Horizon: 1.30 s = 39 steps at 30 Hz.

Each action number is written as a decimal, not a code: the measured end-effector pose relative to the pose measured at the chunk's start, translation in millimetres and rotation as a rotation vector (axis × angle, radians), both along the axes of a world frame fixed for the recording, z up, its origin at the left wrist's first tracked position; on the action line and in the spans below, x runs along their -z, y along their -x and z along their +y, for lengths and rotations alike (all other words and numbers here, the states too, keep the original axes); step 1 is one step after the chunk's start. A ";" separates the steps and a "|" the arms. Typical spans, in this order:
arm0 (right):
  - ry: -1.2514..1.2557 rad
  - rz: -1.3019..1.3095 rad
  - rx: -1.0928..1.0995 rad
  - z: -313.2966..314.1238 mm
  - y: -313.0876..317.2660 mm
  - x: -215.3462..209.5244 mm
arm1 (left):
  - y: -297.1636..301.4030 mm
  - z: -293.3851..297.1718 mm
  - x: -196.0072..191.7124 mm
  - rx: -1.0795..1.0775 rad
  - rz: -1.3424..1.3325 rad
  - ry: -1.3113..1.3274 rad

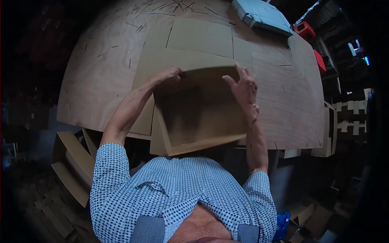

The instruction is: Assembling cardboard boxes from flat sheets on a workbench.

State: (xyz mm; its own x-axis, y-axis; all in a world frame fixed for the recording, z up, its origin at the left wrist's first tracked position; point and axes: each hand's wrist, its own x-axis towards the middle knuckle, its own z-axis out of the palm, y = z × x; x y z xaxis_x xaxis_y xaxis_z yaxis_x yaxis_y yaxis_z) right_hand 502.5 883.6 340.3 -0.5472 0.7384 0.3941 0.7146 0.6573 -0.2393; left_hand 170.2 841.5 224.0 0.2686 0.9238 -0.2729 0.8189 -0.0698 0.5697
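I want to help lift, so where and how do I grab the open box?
Probably grip the box by its side walls, coming from left and right together, thumbs inside and fingers outside. Its open mouth faces the camera, so the wall edges can be reached, and they look thin enough to pinch.

An open cardboard box point(202, 109) tilts at the near edge of a plywood table point(95, 91), the left hand point(170, 75) curled at its far left corner, the right hand point(244, 86) spread at the far right; thin strips point(178, 5) lie scattered beyond a flat cardboard sheet point(200, 35).
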 end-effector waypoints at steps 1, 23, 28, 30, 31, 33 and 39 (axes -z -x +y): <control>0.044 0.166 -0.019 -10.0 7.6 -26.1 | 11.2 -17.6 -1.8 -0.021 0.012 0.004; 0.087 0.063 -0.084 -56.7 60.6 142.2 | -181.7 -145.0 52.8 -0.968 -1.453 0.645; 0.247 0.033 -0.133 -65.6 63.6 138.0 | -48.1 -162.3 125.5 -0.584 -0.134 -0.705; 0.248 0.030 -0.117 -67.5 64.4 129.9 | 5.3 -156.1 155.5 -0.635 -0.507 -0.686; 0.249 0.030 -0.118 -64.8 65.0 128.6 | 15.9 -159.4 170.0 -0.647 -0.696 -0.671; 0.353 -0.006 -0.107 -62.8 68.4 128.9 | 30.5 -174.7 197.9 -0.674 -1.063 -0.625; 0.305 0.107 -0.147 -56.3 46.9 198.0 | 5.0 -159.0 205.6 -0.779 -1.906 -0.445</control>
